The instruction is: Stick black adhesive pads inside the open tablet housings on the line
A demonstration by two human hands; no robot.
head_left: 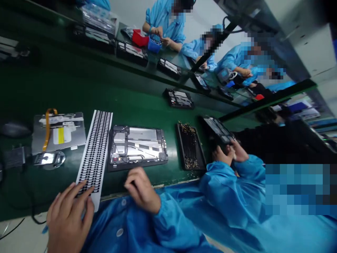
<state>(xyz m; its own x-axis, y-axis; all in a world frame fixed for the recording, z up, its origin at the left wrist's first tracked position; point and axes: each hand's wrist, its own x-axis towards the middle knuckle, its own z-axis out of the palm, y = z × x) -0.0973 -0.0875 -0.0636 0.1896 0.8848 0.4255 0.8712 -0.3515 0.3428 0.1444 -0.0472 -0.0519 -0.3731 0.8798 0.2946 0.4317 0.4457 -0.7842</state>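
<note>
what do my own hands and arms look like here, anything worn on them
The left hand and right hand are both without gloves. The right sleeve is shiny bright blue, gathered at the wrist; the left one can't be made out. The blue coat has pale round buttons.

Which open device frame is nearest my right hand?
The device frame between the patterned white sheet and black tray; all others are farther from your right hand.
</note>
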